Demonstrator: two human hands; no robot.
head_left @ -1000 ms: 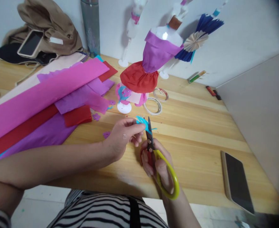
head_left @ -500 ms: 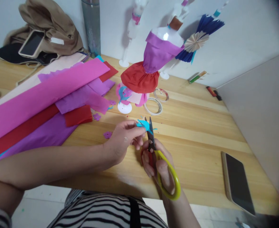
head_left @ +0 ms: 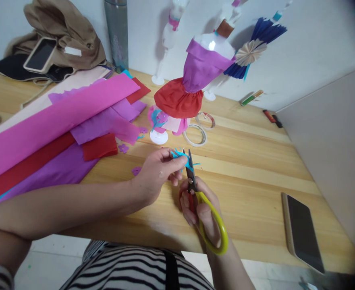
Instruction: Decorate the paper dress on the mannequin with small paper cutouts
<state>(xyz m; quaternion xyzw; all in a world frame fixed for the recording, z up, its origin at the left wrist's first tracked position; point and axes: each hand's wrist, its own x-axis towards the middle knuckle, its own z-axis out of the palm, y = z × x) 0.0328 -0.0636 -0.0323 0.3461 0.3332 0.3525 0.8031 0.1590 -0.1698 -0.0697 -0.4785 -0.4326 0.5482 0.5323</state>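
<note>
My left hand (head_left: 157,173) pinches a small piece of bright blue paper (head_left: 179,154) between thumb and fingers. Scissors (head_left: 211,217) with a yellow and a red handle loop are in my right hand (head_left: 206,211), thumb through the yellow loop. Their blades lie slightly apart around the right edge of the blue paper, where a thin strip sticks out. Just beyond stands a small dress form (head_left: 207,68) in a purple paper top and a red puffed skirt (head_left: 177,98). Purple paper flowers (head_left: 123,148) lie left of my hands.
Sheets of pink paper (head_left: 59,108), purple and red paper cover the table's left side. Two tape rolls (head_left: 194,135) lie near the dress form. A phone (head_left: 302,231) rests at the right. At the back are a bottle (head_left: 117,38), a brown bag (head_left: 71,36) and more stands.
The scissor blades have drawn closer together on the blue paper. My left hand and the paper have shifted slightly to the left. Everything else on the table stays put.
</note>
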